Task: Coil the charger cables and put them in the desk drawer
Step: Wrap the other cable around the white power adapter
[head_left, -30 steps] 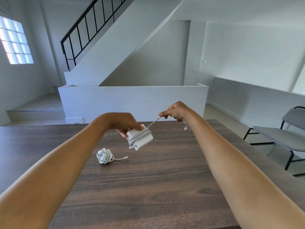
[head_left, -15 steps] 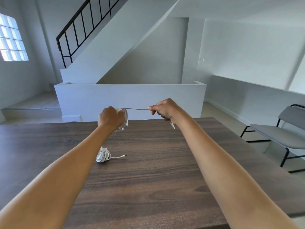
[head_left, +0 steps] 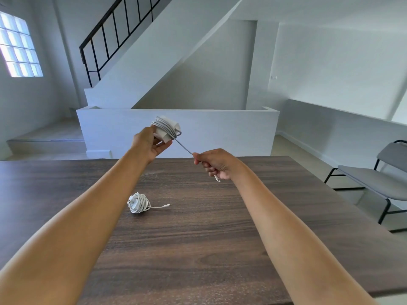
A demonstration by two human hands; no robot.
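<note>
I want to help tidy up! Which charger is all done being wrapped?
The small charger lying on the desk. Its cable is fully wound, nobody touching it. The bigger charger is gripped in the left hand, its cable pulled by the right hand.

Legible text, labels, brands, numbers, signs: none. White charger brick: faces blank where they show, partly covered by cable wraps. Coiled charger on counter: no marking can be made out, too small to tell. Counter: plain wood grain, unmarked. Walls: bare.
</note>
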